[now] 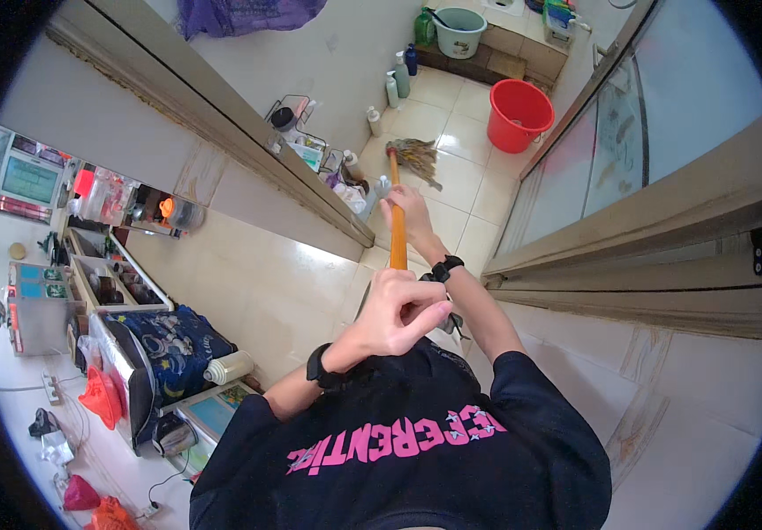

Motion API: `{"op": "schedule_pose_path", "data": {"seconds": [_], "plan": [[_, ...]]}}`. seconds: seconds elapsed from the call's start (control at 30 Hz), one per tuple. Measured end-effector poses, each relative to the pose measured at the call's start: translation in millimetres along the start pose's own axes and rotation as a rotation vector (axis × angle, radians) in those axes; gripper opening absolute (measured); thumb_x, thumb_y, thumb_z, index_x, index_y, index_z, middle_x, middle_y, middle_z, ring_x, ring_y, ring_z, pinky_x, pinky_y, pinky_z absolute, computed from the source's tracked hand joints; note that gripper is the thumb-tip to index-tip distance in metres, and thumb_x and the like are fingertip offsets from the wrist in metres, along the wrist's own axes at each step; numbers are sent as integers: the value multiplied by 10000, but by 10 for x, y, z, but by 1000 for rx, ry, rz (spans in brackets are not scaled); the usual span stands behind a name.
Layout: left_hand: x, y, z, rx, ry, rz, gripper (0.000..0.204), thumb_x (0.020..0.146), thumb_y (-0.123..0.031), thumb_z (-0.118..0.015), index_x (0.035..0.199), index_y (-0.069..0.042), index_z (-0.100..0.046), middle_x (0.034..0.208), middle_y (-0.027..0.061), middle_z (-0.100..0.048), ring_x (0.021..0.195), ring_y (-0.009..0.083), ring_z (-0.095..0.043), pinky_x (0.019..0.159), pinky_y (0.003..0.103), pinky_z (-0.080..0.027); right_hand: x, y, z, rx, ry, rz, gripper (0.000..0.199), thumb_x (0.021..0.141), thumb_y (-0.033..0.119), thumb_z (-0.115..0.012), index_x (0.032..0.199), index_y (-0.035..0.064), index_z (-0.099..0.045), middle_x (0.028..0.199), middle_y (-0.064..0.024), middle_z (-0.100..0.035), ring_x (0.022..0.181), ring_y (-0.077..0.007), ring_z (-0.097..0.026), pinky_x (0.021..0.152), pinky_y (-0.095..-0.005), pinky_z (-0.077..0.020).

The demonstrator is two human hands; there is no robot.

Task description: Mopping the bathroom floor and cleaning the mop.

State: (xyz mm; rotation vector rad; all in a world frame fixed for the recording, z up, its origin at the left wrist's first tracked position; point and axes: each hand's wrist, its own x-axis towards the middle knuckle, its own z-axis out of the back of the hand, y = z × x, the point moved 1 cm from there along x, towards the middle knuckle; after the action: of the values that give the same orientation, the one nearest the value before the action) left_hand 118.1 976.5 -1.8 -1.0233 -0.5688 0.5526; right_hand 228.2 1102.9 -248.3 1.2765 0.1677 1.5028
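Note:
A mop with an orange handle [398, 251] slopes away from me through a doorway. Its frayed, grey-brown strands [417, 159] rest on the pale floor tiles. Near the handle's upper end, close to my body, my left hand [391, 309] is closed with the thumb laid across. Farther down the handle, my right hand [410, 215] wraps its fingers around it. Each wrist wears a black band. Just beside the mop strands, on the left, stands a white pump bottle [375, 121].
A red bucket [520, 116] stands right of the mop, near an open frosted-glass door [615, 132]. Ahead are bottles and a pale basin [461, 34] on a tiled ledge. A wire rack [297, 124] lines the left wall; a cluttered shelf [116, 269] stands farther left.

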Motion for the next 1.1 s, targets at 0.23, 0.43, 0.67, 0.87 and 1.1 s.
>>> {"op": "schedule_pose_path", "data": {"seconds": [0.23,0.43,0.67,0.87,1.1], "plan": [[342,294,-430,25,-118,81,250,848,-152,-588,624,-41,-583,500,62,-484,488,171,-479,497,319,-357,-32,-176,16,-373,204,43,233,811,382,-672,866,156,-687,899,-47,-662,891,-234,-597,792,-407,-418],[561,416,-411,351,-332,-160,177,828,-143,-657,683,-49,-622,557,92,-540,552,236,-552,527,326,-412,63,-360,-135,-420,240,-76,173,793,400,-672,883,267,-737,904,60,-692,903,-206,-599,837,-402,-382],[683,445,-162,368,-313,-242,255,867,-206,-663,688,-42,-587,546,129,-543,528,312,-572,496,398,-439,324,-240,-89,-461,294,26,102,769,320,-673,825,272,-743,850,76,-711,868,-175,-614,882,-395,-369],[643,384,170,181,-341,-281,322,892,-221,-626,633,-39,-568,498,162,-517,485,349,-561,472,418,-447,575,-50,15,-545,294,170,82,757,301,-673,794,267,-737,778,58,-711,769,-163,-630,890,-397,-385],[437,604,250,100,-141,-286,233,854,-188,-630,694,-22,-658,561,167,-572,527,327,-600,512,413,-478,426,-35,112,-592,355,-143,99,795,263,-645,819,218,-730,790,27,-706,687,-225,-663,665,-363,-508]]}}
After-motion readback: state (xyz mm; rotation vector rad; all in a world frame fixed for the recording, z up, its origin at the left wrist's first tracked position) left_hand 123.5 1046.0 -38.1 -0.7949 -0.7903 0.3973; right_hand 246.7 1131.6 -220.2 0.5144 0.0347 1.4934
